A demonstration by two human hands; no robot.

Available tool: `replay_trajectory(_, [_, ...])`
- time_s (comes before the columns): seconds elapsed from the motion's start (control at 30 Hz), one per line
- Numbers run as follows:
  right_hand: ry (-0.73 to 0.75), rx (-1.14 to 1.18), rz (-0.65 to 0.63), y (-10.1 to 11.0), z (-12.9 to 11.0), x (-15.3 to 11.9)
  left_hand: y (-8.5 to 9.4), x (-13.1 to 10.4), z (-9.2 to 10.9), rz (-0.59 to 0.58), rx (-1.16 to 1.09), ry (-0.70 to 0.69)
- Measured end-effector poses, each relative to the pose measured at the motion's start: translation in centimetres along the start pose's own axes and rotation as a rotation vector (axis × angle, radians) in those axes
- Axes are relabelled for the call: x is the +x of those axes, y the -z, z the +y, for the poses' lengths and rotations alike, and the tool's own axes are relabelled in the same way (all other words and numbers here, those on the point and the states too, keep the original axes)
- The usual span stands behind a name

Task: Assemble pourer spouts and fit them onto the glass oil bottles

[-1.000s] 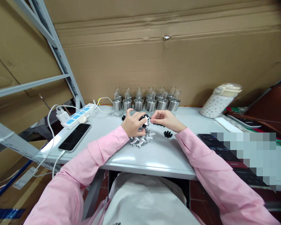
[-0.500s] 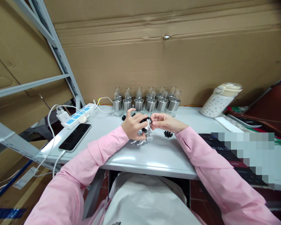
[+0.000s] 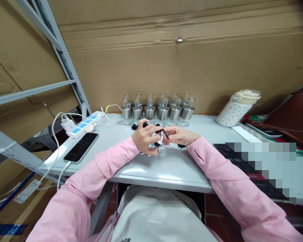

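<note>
Near the middle of the grey table (image 3: 151,171), my left hand (image 3: 145,137) is wrapped round a small silver and black part (image 3: 161,138). My right hand (image 3: 178,135) meets it from the right, its fingers pinched on a thin black piece (image 3: 165,133) at the silver part. Small silver pieces (image 3: 147,154) lie on the table below my left hand. Several black caps (image 3: 134,126) stand behind it. A cluster of small black pieces (image 3: 181,146) is partly hidden beneath my right hand.
Glass bottles with metal sleeves (image 3: 163,112) stand in rows at the back. At left are a power strip (image 3: 84,125), white cables and a phone (image 3: 81,148). A dotted flask (image 3: 236,107) and a dark tablet (image 3: 232,158) are at right.
My hands have drawn closer together, my right hand shifting slightly left and down. The thin black piece now shows between them, and the black cluster is more covered.
</note>
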State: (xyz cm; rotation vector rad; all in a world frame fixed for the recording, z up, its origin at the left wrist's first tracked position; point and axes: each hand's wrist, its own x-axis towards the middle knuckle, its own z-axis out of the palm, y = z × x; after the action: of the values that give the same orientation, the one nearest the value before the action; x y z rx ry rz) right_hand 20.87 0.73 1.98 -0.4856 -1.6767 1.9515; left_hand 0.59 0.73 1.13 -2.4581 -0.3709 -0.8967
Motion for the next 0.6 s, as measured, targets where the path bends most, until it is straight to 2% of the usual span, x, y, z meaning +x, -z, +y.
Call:
replay_trajectory(0.13, [0.014,0.019,0.009,-0.45,-0.05,0.23,-0.02,-0.07,0.08,0.019,0.003,-0.027])
replay_trajectory(0.33, [0.009,0.011,0.064,-0.63,0.08,0.44,-0.28,-0.08,0.09,-0.043,0.008,-0.021])
replay_trajectory(0.6, [0.038,0.017,0.07,-1.02,0.12,0.61,-0.44,-0.16,0.13,0.014,0.013,-0.062])
